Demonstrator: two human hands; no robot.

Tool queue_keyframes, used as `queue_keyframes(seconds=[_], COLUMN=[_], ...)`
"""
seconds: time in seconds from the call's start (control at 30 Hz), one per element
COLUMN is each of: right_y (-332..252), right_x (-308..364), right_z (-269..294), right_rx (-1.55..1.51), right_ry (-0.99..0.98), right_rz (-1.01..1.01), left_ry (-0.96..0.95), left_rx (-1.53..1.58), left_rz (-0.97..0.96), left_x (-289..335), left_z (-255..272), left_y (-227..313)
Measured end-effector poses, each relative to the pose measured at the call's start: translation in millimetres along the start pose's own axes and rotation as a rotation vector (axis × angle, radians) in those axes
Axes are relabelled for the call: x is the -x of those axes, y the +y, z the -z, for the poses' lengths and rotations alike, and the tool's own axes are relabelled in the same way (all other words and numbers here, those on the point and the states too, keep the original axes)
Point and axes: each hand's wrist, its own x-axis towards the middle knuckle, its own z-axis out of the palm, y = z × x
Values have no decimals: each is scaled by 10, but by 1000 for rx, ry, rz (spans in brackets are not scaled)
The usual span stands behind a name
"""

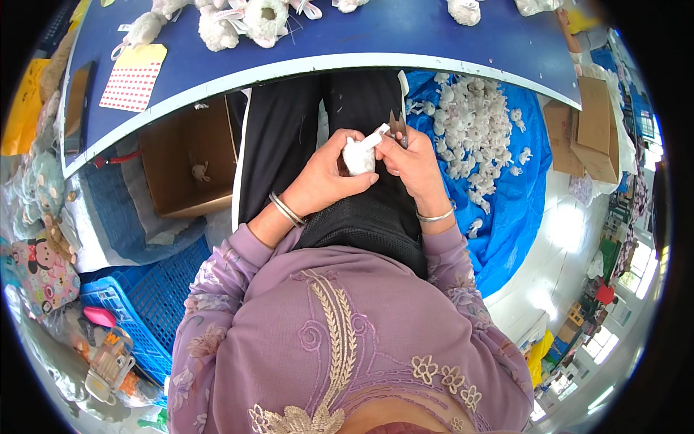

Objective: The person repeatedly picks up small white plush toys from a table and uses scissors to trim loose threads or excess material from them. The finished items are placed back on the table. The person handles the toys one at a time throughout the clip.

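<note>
My left hand is closed round a small white plush piece held above my lap, its thumb along the lower side. In my right hand are metal thread snips, their pointed blades sticking up past the fingers. The right thumb and fingertips also pinch a narrow white strip at the top of the plush piece; whether it is a tag or an ear I cannot tell. The snips' handle is mostly hidden in the palm.
Several white plush toys lie on the blue table beside a yellow-topped card. At right, a blue sheet holds a heap of small white plush pieces near a cardboard box. At left are an open carton and blue crate.
</note>
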Motion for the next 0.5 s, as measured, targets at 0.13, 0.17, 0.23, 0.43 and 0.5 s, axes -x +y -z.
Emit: queue_keyframes(seconds=[0.13, 0.17, 0.23, 0.43, 0.5], right_y=[-62, -64, -92, -137, -150], right_x=[24, 22, 40, 69, 87], right_z=[28, 19, -57, -191, -118], right_rx=[-17, 91, 307, 359, 362], right_ry=[176, 184, 199, 124, 192], right_rz=[47, 88, 167, 240, 252], left_ry=[25, 34, 50, 91, 85], left_rx=[-152, -180, -235, -544, -580], left_rz=[87, 73, 48, -180, -254], left_x=[38, 31, 23, -2, -36], left_z=[43, 49, 44, 45, 3], left_y=[79, 92, 101, 128, 149])
